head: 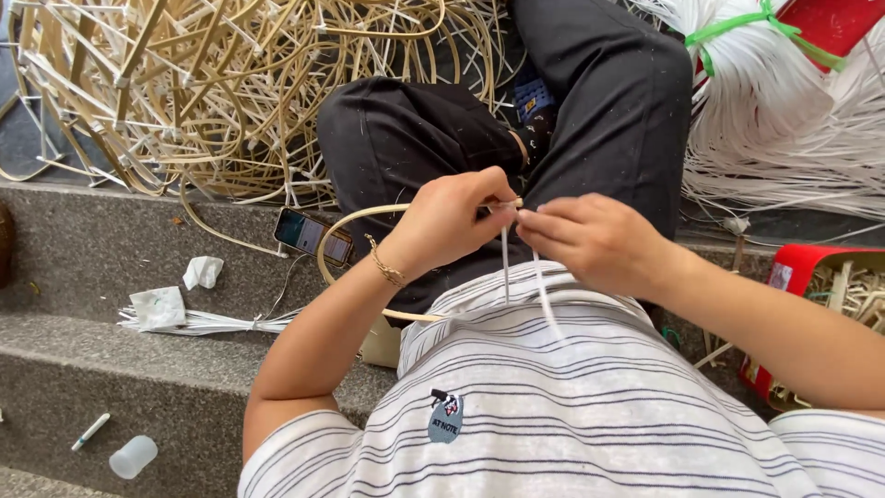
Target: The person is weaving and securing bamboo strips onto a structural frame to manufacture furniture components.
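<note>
A: What's the biggest thing around the hands?

B: The cane heap (184,92), up and to the left of the grip, a tangle of tan loops. Up and to the right lies the white strip bundle (765,83), tied with a green band (728,32). Below the grip is the person's striped shirt (572,406); above it, dark trousers (572,101).

A: And in the hands themselves?

B: A bent cane hoop (346,231) curves out to the left of the grip and back under the left wrist. The left hand (452,221) is clenched on it, fingertips pinched tight where a white strip (544,295) meets the hoop. The right hand (595,240) pinches that same strip from the other side, fingers closed, touching the left fingertips. Two strip ends hang straight down from the grip over the shirt.

A: Anything smaller nearby?

B: A red box (802,267) off to the right, holding cane offcuts. A phone (313,235) just left of the hoop on the stone step (92,249). Further left, crumpled tissue (203,272). Lower left, well apart, a clear cup (134,456) and a small pen (90,431).
</note>
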